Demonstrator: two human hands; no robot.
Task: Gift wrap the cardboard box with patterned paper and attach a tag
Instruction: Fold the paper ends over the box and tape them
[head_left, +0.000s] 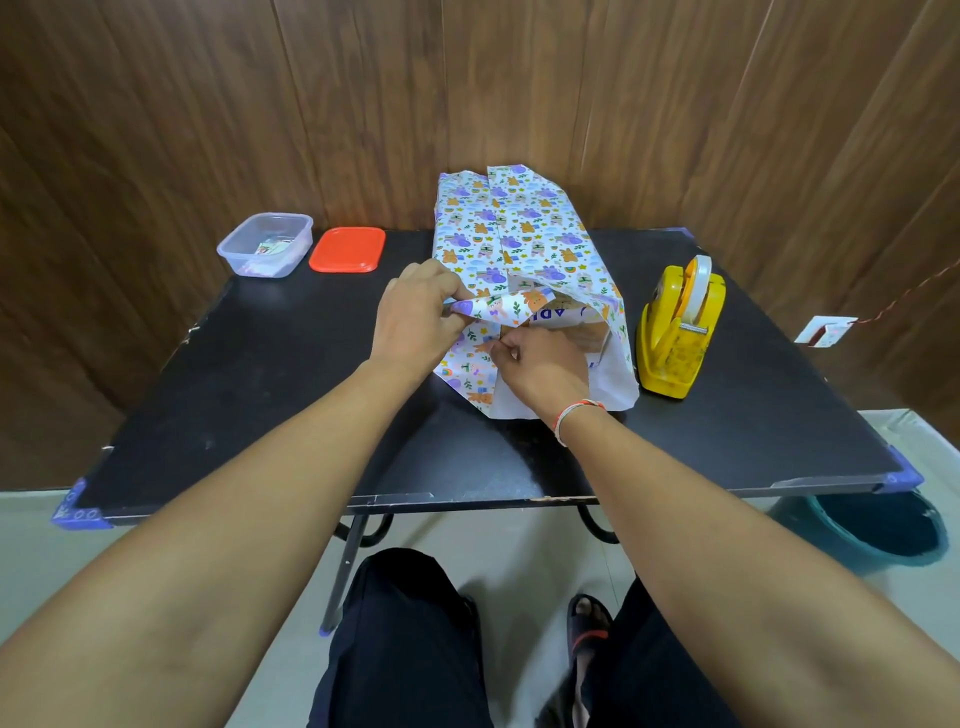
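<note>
The cardboard box lies lengthwise on the black table, covered in white patterned paper with a seam down its top. Only a strip of bare cardboard box shows at the near, unfolded end. My left hand pinches the left paper flap there and folds it across the end. My right hand pinches the lower flap of paper lying on the table against it. The right flap stands loose, its white underside showing.
A yellow tape dispenser stands just right of the box. At the back left are a clear plastic tub with small items inside and its orange lid. A dark bucket sits on the floor at right.
</note>
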